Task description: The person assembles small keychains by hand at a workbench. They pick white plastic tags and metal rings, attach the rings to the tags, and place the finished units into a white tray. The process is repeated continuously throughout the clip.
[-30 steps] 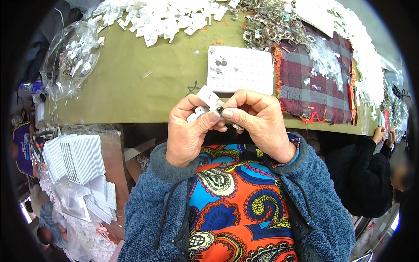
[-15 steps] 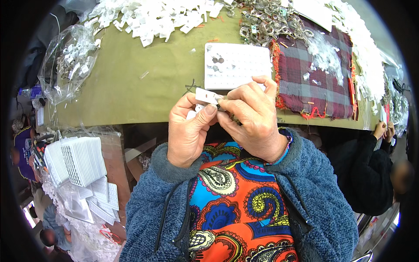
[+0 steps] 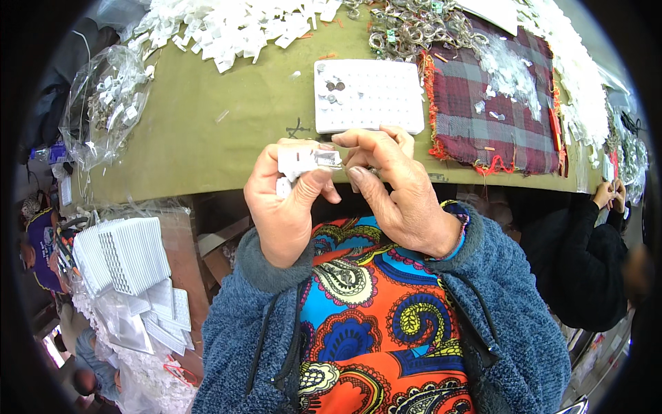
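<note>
Your left hand [image 3: 276, 214] pinches a small white plastic piece [image 3: 293, 163] above the near edge of the green surface [image 3: 193, 145]. Just beside it, your right hand [image 3: 408, 207] parts thumb and forefinger; whether its curled fingers hold anything, I cannot tell. Farther lies a white tray [image 3: 345, 125], left of a plaid cloth [image 3: 458, 127]; beyond, white pieces [image 3: 234, 31] heap far left.

Green tabletop [image 3: 207, 145] under white tray [image 3: 393, 103], plaid cloth [image 3: 462, 121] (orange-fringed), white pieces [image 3: 238, 31].

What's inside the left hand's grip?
The left hand holds white pieces with a shiny piece at their right; whatever sits behind its thumb is covered.
</note>
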The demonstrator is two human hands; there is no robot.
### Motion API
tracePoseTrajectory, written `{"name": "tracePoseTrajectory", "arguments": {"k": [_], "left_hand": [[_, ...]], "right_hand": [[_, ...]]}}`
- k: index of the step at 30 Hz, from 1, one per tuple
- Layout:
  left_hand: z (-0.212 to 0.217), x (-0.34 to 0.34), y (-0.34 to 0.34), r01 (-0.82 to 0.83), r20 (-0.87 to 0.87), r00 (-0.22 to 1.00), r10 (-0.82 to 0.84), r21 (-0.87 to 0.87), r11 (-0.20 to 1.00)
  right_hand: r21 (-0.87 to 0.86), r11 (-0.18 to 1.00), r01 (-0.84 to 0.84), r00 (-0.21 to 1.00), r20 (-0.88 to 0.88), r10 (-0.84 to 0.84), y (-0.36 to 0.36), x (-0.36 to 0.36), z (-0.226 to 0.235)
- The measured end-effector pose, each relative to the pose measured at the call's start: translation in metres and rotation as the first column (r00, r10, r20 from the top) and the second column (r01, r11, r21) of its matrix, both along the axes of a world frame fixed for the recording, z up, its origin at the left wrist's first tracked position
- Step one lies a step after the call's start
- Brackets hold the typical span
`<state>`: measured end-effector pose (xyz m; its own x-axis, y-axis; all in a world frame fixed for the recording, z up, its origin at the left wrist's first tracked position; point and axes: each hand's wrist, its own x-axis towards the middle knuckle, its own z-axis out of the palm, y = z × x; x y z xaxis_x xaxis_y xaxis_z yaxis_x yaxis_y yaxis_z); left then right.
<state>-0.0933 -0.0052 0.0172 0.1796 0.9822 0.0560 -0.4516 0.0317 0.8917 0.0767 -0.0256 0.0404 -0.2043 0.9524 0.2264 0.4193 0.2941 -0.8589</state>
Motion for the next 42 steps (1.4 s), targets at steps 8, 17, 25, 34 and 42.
{"name": "tracePoseTrajectory", "arguments": {"k": [8, 17, 25, 34, 42], "left_hand": [[-0.004, 0.0, -0.001, 0.027, 0.064, 0.998, -0.026, -0.01, 1.0], [-0.004, -0.001, -0.002, 0.03, -0.096, 0.995, -0.006, 0.249, 0.968], [-0.007, 0.003, -0.004, 0.04, 0.006, 0.999, -0.043, 0.22, 0.975], [-0.009, -0.001, 0.001, 0.322, 0.441, 0.88, -0.176, -0.284, 0.903], [-0.011, 0.002, -0.003, 0.262, 0.212, 0.953, -0.215, -0.231, 0.937]], "right_hand": [[0.049, 0.993, 0.106, 0.99, -0.094, -0.101, 0.001, -0.003, -0.007], [0.262, 0.958, 0.118, 0.993, -0.016, -0.118, 0.009, -0.003, -0.004], [-0.411, 0.909, -0.06, 0.869, -0.47, -0.155, 0.002, 0.005, 0.004], [-0.303, 0.952, 0.038, 0.954, -0.273, -0.125, -0.004, 0.007, 0.005], [0.051, 0.996, 0.076, 0.994, -0.084, -0.072, 0.003, 0.001, 0.003]]}}
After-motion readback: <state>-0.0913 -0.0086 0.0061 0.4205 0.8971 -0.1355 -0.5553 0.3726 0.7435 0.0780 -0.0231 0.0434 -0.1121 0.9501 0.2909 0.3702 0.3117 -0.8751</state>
